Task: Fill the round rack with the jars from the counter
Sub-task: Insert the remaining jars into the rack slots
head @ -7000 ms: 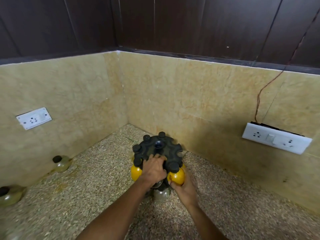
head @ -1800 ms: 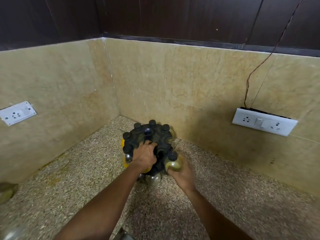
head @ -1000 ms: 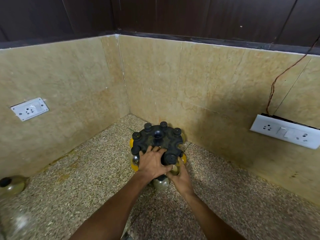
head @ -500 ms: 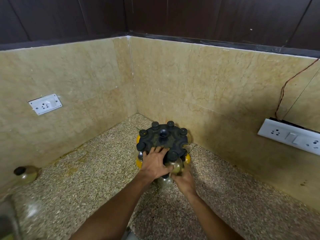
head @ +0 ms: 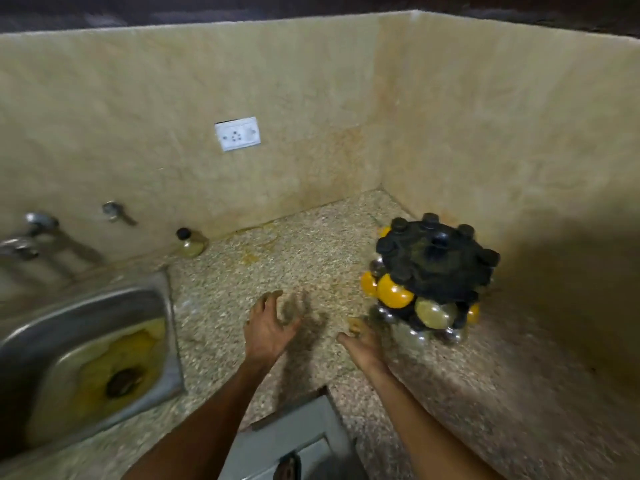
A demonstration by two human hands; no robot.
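Note:
The round black rack (head: 436, 261) stands in the counter corner at the right, with several black-capped jars hung around it, some orange (head: 393, 292), one pale (head: 431, 314). One loose jar (head: 189, 242) with a black cap and pale contents stands against the back wall, left of centre. My left hand (head: 268, 327) hovers open over the speckled counter, well left of the rack. Just left of the rack's base, my right hand (head: 362, 344) has its fingers apart and holds nothing.
A steel sink (head: 86, 348) with a yellow-stained basin fills the lower left, with taps (head: 38, 226) on the wall above it. A white socket (head: 237, 134) is set in the back wall. The counter's front edge has a notch over a grey cabinet (head: 294, 441).
Both hands have come off the rack and moved left. The view has swung left, bringing the sink, the taps and the loose jar into sight.

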